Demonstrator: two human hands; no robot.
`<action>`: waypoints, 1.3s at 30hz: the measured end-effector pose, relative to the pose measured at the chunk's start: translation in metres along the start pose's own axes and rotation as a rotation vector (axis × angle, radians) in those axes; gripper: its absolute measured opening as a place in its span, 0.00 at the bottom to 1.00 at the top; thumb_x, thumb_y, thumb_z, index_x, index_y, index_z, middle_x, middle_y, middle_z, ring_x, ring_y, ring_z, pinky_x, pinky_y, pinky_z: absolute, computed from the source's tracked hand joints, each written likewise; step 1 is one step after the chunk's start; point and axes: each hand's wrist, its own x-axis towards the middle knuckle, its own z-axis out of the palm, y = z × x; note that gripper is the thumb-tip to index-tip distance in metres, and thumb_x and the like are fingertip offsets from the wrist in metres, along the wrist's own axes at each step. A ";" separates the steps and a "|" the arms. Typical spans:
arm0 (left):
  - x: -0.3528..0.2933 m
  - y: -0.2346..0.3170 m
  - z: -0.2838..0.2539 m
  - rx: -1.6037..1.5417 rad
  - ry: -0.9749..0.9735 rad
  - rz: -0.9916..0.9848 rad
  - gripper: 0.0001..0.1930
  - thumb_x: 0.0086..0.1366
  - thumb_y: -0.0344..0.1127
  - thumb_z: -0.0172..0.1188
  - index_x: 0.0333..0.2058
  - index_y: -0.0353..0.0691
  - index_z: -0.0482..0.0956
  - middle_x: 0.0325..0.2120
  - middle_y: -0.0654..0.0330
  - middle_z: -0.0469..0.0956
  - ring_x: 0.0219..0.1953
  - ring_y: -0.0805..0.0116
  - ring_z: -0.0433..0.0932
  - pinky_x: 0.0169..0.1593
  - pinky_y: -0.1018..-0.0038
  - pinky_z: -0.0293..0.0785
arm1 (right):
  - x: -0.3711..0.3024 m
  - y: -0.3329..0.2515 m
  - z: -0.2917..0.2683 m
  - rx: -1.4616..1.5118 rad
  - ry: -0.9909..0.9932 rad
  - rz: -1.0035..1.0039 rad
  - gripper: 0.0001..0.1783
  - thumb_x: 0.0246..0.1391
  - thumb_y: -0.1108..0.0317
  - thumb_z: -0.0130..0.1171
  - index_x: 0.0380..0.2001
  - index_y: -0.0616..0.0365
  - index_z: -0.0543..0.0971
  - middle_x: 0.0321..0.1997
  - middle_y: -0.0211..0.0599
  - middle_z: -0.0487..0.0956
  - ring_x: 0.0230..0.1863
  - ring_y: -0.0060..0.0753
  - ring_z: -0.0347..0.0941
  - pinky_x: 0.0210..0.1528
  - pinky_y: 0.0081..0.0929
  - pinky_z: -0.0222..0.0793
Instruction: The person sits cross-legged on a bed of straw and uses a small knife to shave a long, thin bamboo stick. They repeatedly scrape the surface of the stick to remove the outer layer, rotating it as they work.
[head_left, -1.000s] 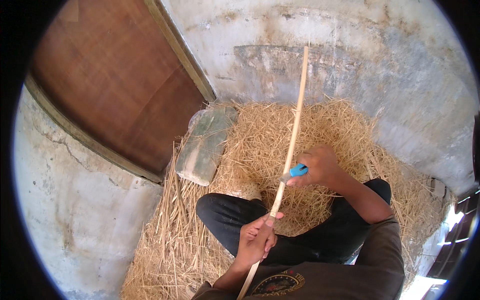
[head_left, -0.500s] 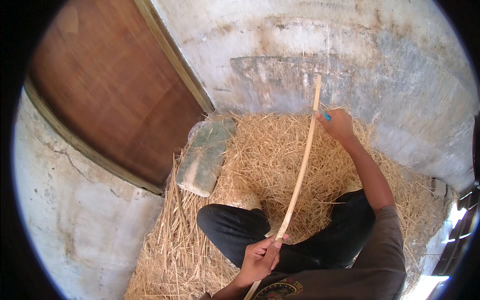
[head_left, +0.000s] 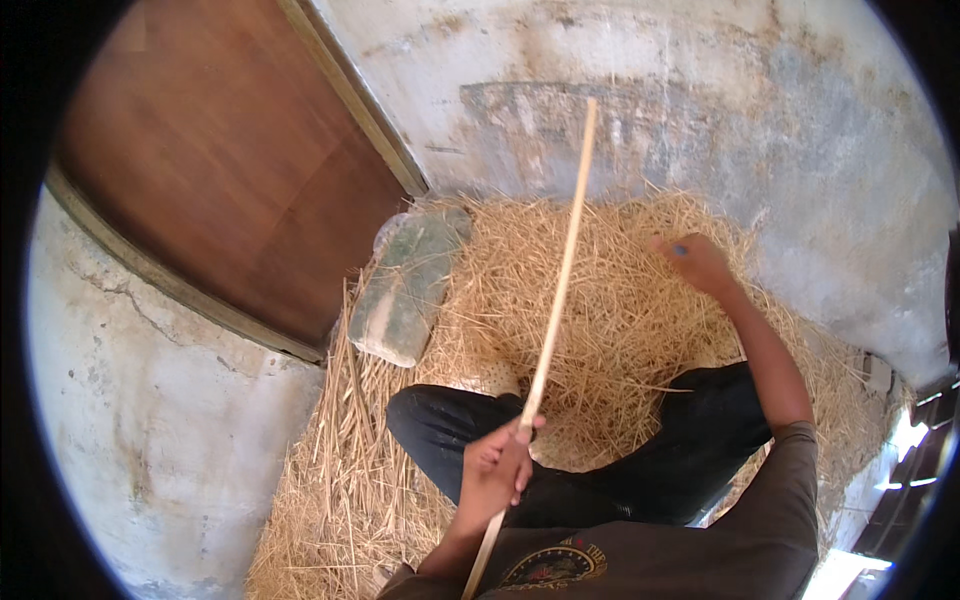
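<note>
A long, thin pale strip of bamboo or wood (head_left: 562, 290) slants up from my lap, its far end in the air before the wall. My left hand (head_left: 495, 468) is closed round its lower part, and the near end runs down past my wrist along my shirt. Off to the right, apart from the strip, my right hand (head_left: 700, 265) is closed in a fist. A small blue object (head_left: 680, 250) shows between its fingers; most of it is hidden, so I cannot tell its kind.
I sit with bent legs on loose straw-like shavings (head_left: 600, 330). A greenish-grey stone block (head_left: 410, 290) lies beyond my left knee. Several long thin strips (head_left: 345, 440) lie left of that knee. A brown door panel (head_left: 240, 180) and a stained wall (head_left: 680, 120) stand beyond.
My right hand has come off the strip and moved right. The strip's far end has swung left and up, while my left hand has shifted slightly left, still holding it.
</note>
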 end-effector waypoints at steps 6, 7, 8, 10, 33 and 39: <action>0.028 0.005 0.010 -0.105 -0.079 0.103 0.18 0.71 0.40 0.45 0.52 0.35 0.72 0.08 0.69 0.62 0.07 0.85 0.56 0.12 0.86 0.52 | -0.100 -0.123 0.003 0.082 -0.028 -0.653 0.34 0.44 0.31 0.57 0.11 0.54 0.74 0.09 0.35 0.68 0.10 0.36 0.67 0.15 0.32 0.61; 0.026 0.005 0.014 -0.106 -0.102 0.111 0.18 0.71 0.40 0.45 0.53 0.35 0.71 0.08 0.69 0.62 0.07 0.85 0.56 0.12 0.86 0.53 | -0.100 -0.123 0.008 0.088 -0.002 -0.665 0.34 0.42 0.31 0.57 0.11 0.54 0.74 0.08 0.35 0.68 0.10 0.36 0.67 0.15 0.33 0.61; 0.026 0.005 0.014 -0.099 -0.105 0.100 0.18 0.71 0.40 0.45 0.53 0.35 0.71 0.08 0.69 0.62 0.07 0.85 0.56 0.12 0.86 0.53 | -0.101 -0.122 0.014 0.094 0.022 -0.678 0.34 0.41 0.30 0.58 0.11 0.53 0.74 0.08 0.35 0.68 0.10 0.37 0.67 0.15 0.34 0.61; 0.025 0.006 0.013 -0.087 -0.111 0.084 0.18 0.71 0.40 0.45 0.53 0.35 0.71 0.08 0.69 0.62 0.07 0.85 0.56 0.12 0.86 0.53 | -0.089 -0.118 0.026 0.127 0.043 -0.500 0.35 0.41 0.29 0.57 0.10 0.52 0.74 0.07 0.35 0.66 0.10 0.37 0.67 0.14 0.33 0.61; 0.017 0.008 0.008 -0.049 -0.109 0.049 0.17 0.72 0.38 0.43 0.53 0.35 0.70 0.08 0.69 0.61 0.07 0.85 0.55 0.12 0.85 0.52 | -0.049 -0.113 0.024 0.054 -0.011 -0.310 0.33 0.41 0.29 0.58 0.13 0.52 0.77 0.08 0.32 0.68 0.10 0.36 0.67 0.15 0.32 0.62; 0.007 0.018 0.008 0.045 -0.055 0.043 0.17 0.71 0.37 0.45 0.54 0.36 0.70 0.09 0.70 0.62 0.09 0.86 0.56 0.13 0.85 0.51 | -0.081 -0.127 0.032 0.055 0.054 -0.676 0.32 0.45 0.31 0.56 0.14 0.52 0.77 0.08 0.31 0.67 0.10 0.34 0.66 0.15 0.30 0.62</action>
